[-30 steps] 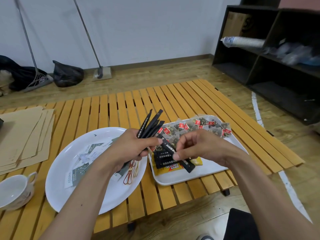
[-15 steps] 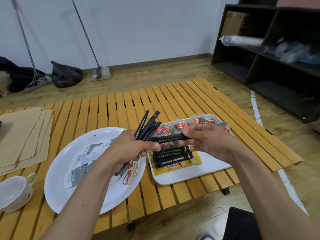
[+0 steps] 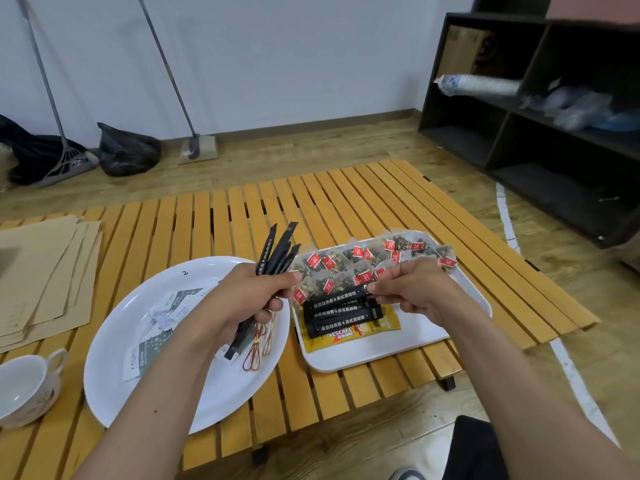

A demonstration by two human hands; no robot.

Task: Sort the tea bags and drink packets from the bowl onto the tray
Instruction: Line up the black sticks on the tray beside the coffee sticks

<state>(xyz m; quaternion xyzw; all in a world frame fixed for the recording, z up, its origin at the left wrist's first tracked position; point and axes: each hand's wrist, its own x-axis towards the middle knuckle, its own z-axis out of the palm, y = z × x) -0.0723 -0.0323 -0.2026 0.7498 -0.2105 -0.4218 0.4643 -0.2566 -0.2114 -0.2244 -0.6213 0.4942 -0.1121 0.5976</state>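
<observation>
Drink packets [image 3: 341,311], the slim black stick kind, lie in a neat row on the white tray [image 3: 460,318] at centre right of the frame, over a yellow coffee sachet [image 3: 377,327]. Behind them, along the tray's far side, sit the tea bags [image 3: 367,259], clear mesh pouches with red tags.

Our right hand [image 3: 412,292] pinches the end of one black stick between thumb and fingertips, holding it level just above the row, so we judge it is about to be laid beside the others. Our left hand [image 3: 249,299] is clenched round a bundle of black sticks [image 3: 277,252], their upper ends fanning out above the fist and their lower ends poking out below, over the white bowl [image 3: 114,368] at lower left. In the bowl we see a few flat pale sachets [image 3: 156,337] and some loops of red and yellow string [image 3: 258,348], so sorting is not finished.

These sticks look light and fairly stiff along their length, with a smooth wrapper that could slide out of a loose bundle. We would take each one near an end, as the right hand does, and draw it out lengthwise. The tea bags look soft and crushable, so we would lift them by the tag or a corner. The flat sachets lie flush in the bowl and may need a fingernail under an edge.

The bowl and tray rest on a slatted wooden counter [image 3: 242,216].
</observation>
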